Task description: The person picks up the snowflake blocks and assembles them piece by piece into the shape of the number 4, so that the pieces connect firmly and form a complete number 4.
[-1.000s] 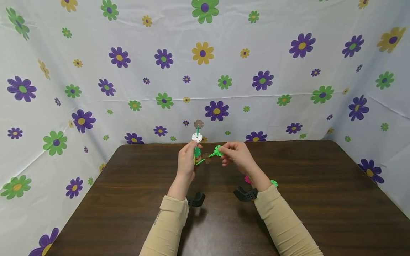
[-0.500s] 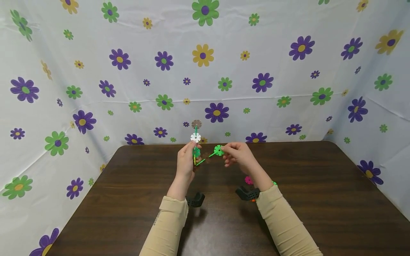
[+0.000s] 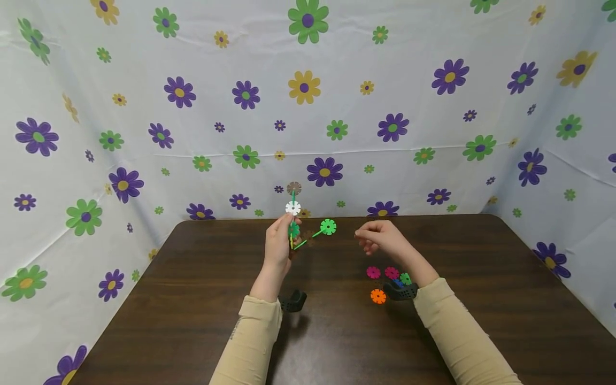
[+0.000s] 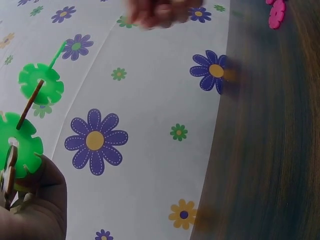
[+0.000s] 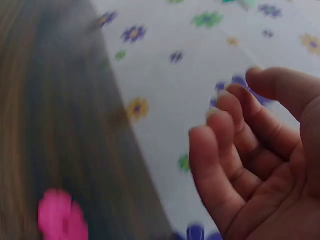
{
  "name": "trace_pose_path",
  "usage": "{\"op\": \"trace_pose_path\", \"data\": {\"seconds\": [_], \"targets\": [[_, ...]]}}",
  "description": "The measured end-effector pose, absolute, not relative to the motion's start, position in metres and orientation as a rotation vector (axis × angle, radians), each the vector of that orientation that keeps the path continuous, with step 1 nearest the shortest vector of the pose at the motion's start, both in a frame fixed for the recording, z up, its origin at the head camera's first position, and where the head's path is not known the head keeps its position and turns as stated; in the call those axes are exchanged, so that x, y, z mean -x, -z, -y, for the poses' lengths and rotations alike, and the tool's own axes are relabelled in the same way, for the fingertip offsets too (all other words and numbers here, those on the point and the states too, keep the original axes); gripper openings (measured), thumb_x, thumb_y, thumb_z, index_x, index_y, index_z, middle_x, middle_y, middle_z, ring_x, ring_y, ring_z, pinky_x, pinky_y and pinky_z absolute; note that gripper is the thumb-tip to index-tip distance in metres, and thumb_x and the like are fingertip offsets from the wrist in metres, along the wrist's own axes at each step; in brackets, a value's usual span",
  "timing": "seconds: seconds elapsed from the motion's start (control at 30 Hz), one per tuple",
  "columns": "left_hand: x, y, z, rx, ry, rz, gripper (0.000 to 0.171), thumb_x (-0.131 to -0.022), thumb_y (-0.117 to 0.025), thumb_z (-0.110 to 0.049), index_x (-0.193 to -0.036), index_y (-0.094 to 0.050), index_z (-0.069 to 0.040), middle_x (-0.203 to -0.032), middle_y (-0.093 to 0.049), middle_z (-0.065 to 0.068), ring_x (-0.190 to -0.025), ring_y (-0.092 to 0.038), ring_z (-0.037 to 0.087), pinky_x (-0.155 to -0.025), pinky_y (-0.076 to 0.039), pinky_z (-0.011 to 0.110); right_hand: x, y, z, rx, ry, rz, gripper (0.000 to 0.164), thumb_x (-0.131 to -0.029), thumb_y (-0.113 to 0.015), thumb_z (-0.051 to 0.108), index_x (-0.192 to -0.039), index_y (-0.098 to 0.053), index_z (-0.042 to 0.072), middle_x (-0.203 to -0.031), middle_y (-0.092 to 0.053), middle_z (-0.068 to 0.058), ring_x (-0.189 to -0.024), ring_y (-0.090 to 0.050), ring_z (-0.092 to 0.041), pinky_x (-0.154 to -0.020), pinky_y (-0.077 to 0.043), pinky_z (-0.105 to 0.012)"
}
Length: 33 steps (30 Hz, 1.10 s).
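Note:
My left hand (image 3: pixel 277 243) pinches a joined chain of notched plastic discs above the table. A white disc (image 3: pixel 293 208) and a brown disc (image 3: pixel 294 187) rise above the fingers. On the chain's right end, a bright green disc (image 3: pixel 328 226) sticks out with its face showing. Two green discs joined by an edge-on brown disc (image 4: pixel 30 105) appear in the left wrist view; fingers hide part of the chain. Off to the right, my right hand (image 3: pixel 385 238) holds nothing, its fingers loosely bent, as the right wrist view also shows.
Loose discs lie on the dark wooden table (image 3: pixel 192 321) by the right wrist: two pink discs (image 3: pixel 373 272), an orange disc (image 3: pixel 378 296), a green disc (image 3: pixel 406 278) and a blue disc (image 3: pixel 398 282). A flower-patterned cloth (image 3: pixel 260 128) stands behind the table.
My right hand has let go of the bright green disc and moved right, away from the chain. That disc stays on the chain. My left hand is nearly still; more loose discs show.

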<state>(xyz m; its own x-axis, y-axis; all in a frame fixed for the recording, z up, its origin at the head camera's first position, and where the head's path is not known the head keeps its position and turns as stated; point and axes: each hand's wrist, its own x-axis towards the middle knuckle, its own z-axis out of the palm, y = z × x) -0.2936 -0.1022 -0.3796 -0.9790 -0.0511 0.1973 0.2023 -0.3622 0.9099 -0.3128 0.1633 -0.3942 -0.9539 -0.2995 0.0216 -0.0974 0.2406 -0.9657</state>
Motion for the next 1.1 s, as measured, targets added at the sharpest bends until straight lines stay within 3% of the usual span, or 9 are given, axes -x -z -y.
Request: {"op": "trace_pose_path", "data": {"seconds": [0.23, 0.5, 0.57, 0.83, 1.1], "targets": [[0.294, 0.378, 0.102, 0.220, 2.448, 1.686, 0.032, -0.102, -0.049, -0.024, -0.080, -0.063, -0.005, -0.056, -0.041, 0.000, -0.046, -0.036, 0.007, -0.044, -0.033, 0.019, 0.310, 0.416, -0.214, 0.452, 1.479, -2.459, 0.036, -0.092, -0.068, 0.023, -0.110, -0.065, -0.008, -0.097, -0.064, -0.026, -0.079, -0.060, -0.031, -0.071, -0.054, -0.037], [0.290, 0.377, 0.101, 0.215, 2.440, 1.688, 0.032, -0.102, -0.049, -0.024, -0.079, -0.063, -0.006, -0.057, -0.043, -0.001, -0.046, -0.037, 0.006, -0.044, -0.034, 0.017, 0.299, 0.432, -0.259, 0.459, 1.201, -2.570, 0.035, -0.090, -0.069, 0.026, -0.115, -0.069, 0.001, -0.112, -0.067, -0.012, -0.102, -0.060, -0.027, -0.089, -0.049, -0.046], [0.290, 0.377, 0.101, 0.212, 2.440, 1.694, 0.032, -0.102, -0.049, -0.024, -0.079, -0.063, -0.006, -0.057, -0.043, -0.002, -0.047, -0.038, 0.006, -0.045, -0.035, 0.017, 0.297, 0.434, -0.267, 0.468, 1.149, -2.576, 0.036, -0.089, -0.071, 0.027, -0.116, -0.069, 0.003, -0.110, -0.067, -0.011, -0.101, -0.057, -0.026, -0.089, -0.048, -0.044], [0.288, 0.377, 0.101, 0.197, 2.443, 1.691, 0.032, -0.102, -0.049, -0.023, -0.079, -0.063, -0.006, -0.058, -0.043, -0.002, -0.048, -0.038, 0.007, -0.046, -0.036, 0.018, 0.288, 0.435, -0.283, 0.599, 1.100, -2.473, 0.041, -0.081, -0.078, 0.016, -0.118, -0.066, 0.003, -0.108, -0.055, -0.011, -0.075, -0.046, -0.021, -0.063, -0.041, -0.030], [0.288, 0.378, 0.101, 0.193, 2.439, 1.693, 0.031, -0.102, -0.050, -0.024, -0.079, -0.064, -0.008, -0.058, -0.043, -0.002, -0.047, -0.039, 0.006, -0.045, -0.036, 0.018, 0.283, 0.434, -0.277, 0.621, 1.053, -2.512, 0.028, -0.075, -0.081, 0.010, -0.098, -0.067, 0.008, -0.101, -0.051, -0.008, -0.086, -0.044, -0.024, -0.073, -0.042, -0.033]]}}
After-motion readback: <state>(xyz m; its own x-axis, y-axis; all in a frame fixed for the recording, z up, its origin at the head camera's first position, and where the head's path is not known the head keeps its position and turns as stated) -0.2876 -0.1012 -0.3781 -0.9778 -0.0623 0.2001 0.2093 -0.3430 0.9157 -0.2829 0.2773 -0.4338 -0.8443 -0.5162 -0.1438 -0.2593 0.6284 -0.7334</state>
